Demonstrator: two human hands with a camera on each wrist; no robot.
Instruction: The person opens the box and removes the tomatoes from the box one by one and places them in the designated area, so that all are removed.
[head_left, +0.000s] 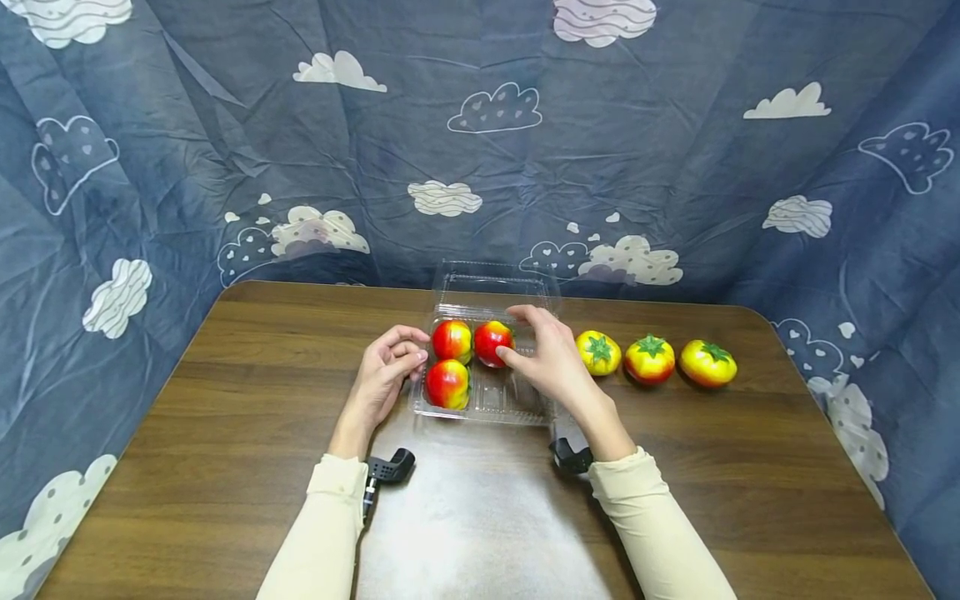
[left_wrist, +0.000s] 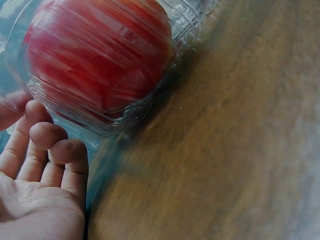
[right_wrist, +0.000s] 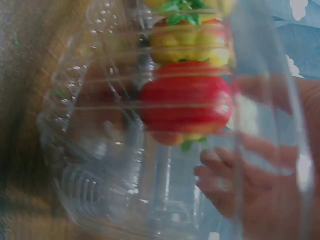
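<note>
A clear plastic clamshell container (head_left: 491, 404) lies open in the middle of the table, its lid (head_left: 495, 287) folded back. In it sit three red-and-yellow toy tomatoes, two in the left column and a redder toy tomato (head_left: 491, 344) at the back, right of them. My left hand (head_left: 378, 379) pinches the container's left rim beside the toy tomato (head_left: 452, 342) at the back left. Over the container's right half, my right hand (head_left: 555, 358) has its thumb at the redder tomato's right edge, fingers apart and not wrapped around it. The right wrist view shows them blurred through plastic.
Three more toy tomatoes stand in a row right of the container: one by the right hand (head_left: 598, 353), a middle one (head_left: 649, 360) and a far-right one (head_left: 708, 364). A blue cloud-print cloth (head_left: 495, 183) hangs behind the wooden table (head_left: 262, 400).
</note>
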